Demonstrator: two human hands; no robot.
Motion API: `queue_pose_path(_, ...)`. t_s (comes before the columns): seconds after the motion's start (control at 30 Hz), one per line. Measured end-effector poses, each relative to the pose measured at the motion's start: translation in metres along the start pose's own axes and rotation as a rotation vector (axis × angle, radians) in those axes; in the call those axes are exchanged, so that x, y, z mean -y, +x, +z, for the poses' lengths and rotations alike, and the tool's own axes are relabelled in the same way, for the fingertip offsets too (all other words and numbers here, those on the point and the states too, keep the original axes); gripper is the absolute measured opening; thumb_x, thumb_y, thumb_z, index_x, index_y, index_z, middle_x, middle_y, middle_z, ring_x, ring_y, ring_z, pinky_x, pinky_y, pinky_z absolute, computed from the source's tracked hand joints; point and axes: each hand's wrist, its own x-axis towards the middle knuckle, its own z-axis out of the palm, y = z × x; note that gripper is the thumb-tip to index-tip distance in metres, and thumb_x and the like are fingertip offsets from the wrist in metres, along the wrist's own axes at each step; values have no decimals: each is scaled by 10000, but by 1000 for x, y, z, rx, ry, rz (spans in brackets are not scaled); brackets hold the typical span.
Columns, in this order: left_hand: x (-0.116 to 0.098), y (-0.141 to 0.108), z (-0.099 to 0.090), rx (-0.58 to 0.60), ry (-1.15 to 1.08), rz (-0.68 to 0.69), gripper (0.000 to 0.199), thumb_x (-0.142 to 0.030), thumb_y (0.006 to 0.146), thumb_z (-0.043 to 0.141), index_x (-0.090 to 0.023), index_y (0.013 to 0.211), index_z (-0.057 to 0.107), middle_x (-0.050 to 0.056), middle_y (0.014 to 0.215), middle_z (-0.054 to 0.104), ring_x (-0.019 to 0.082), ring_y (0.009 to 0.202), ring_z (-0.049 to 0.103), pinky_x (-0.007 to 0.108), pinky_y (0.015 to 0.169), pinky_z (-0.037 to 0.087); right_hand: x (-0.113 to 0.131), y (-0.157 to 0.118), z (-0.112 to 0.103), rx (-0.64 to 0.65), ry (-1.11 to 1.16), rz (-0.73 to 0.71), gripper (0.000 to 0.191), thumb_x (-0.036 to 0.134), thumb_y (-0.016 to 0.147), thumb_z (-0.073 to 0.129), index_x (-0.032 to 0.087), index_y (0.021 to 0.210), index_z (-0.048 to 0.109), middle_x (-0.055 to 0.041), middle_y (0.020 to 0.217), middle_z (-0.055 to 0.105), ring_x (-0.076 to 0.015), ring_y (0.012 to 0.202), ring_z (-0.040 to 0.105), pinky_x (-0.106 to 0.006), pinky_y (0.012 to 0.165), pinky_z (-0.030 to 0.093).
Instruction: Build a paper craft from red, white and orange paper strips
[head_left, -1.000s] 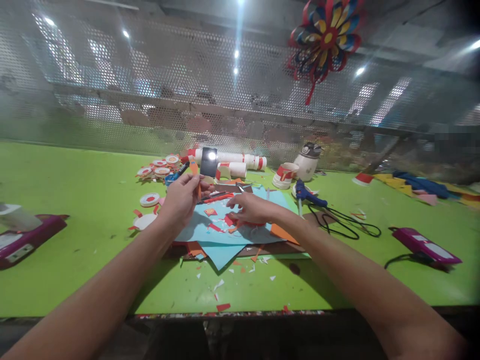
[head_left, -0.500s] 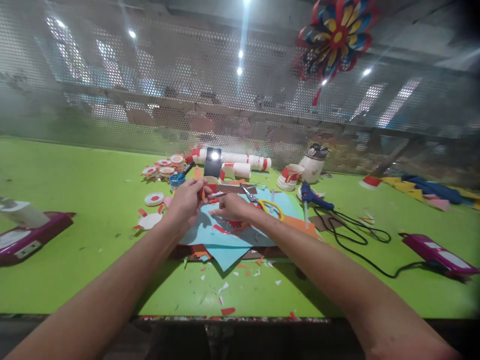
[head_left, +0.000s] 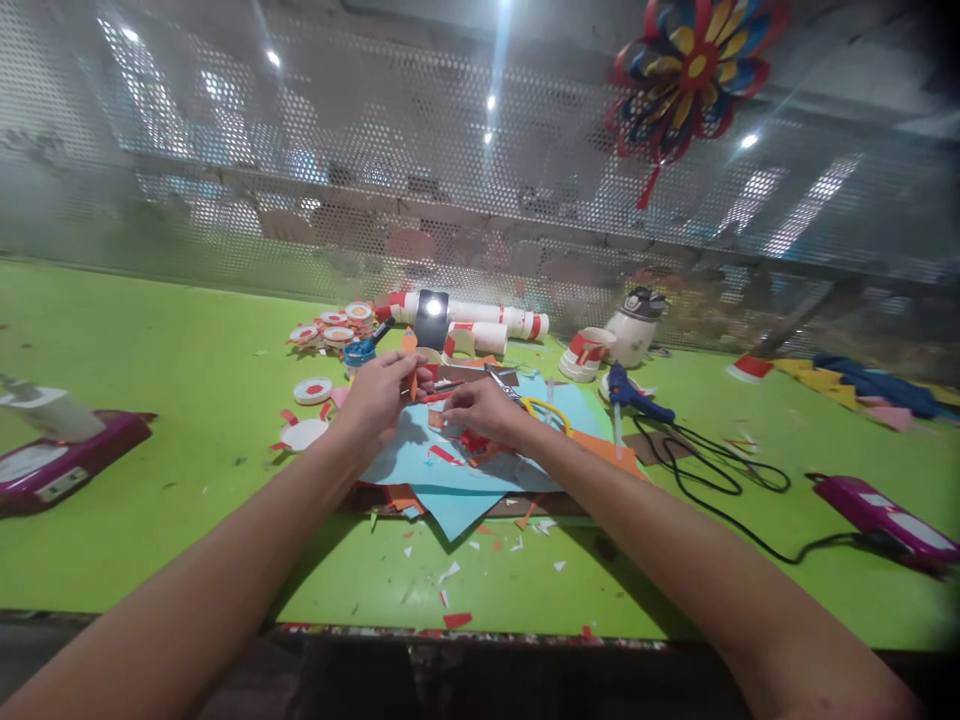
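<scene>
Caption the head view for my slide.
Left hand holding an orange paper cutout, right hand over blue paper, yellow-handled scissors and glue gun nearby.

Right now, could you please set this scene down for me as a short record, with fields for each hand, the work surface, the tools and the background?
Left hand: holds an orange paper piece, roughly upright
Right hand: fingertips at a small orange piece; whether pinched is unclear
Work surface: blue paper with red scraps, on a green table
Tools: yellow-handled scissors, partly hidden by the right hand; blue glue gun
Background: white tubes; flower-shaped decoration hanging above
</scene>
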Motion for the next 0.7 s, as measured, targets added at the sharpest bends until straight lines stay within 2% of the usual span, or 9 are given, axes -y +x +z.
queue_pose_path(0.17, 4, 0, -1, 52, 23, -14, 75, -163, 772, 575, -107, 730, 603, 18, 620, 614, 100, 546, 574, 216, 558, 449, 0, -17, -20, -1, 264, 54, 175, 293, 715, 676, 128, 658, 661, 6, 551, 600, -86, 489, 479, -237, 509, 378)
queue_pose_path(0.27, 5, -3, 2, 131, 35, -52, 74, -137, 778, 579, -100, 715, 594, 21, 631, 607, 81, 532, 551, 187, 527, 423, 5, -33, -31, 3, 387, 68, 247, 372, 687, 700, 130, 659, 656, 2, 563, 604, -83, 497, 484, -245, 520, 381)
queue_pose_path(0.43, 6, -18, 13, 279, 50, -137, 80, -119, 785, 594, -100, 709, 582, 12, 605, 574, 63, 503, 499, 156, 464, 360, 12, -65, -47, 44, 675, 131, 264, 364, 621, 789, 137, 675, 667, -5, 589, 630, -83, 522, 508, -244, 526, 344)
queue_pose_path(0.53, 9, -25, 19, 356, 24, -199, 96, -132, 811, 574, -108, 718, 573, 23, 632, 590, 66, 515, 510, 160, 477, 380, 14, -81, -53, 53, 753, 146, 249, 358, 651, 785, 141, 690, 668, -5, 603, 626, -81, 521, 498, -241, 503, 308)
queue_pose_path(0.7, 19, -32, 24, 471, -8, -257, 94, -190, 793, 622, -113, 743, 603, 25, 645, 603, 87, 533, 544, 185, 497, 416, 9, -92, -55, 13, 789, 157, 262, 348, 651, 797, 129, 673, 655, -4, 600, 620, -77, 546, 511, -239, 548, 341)
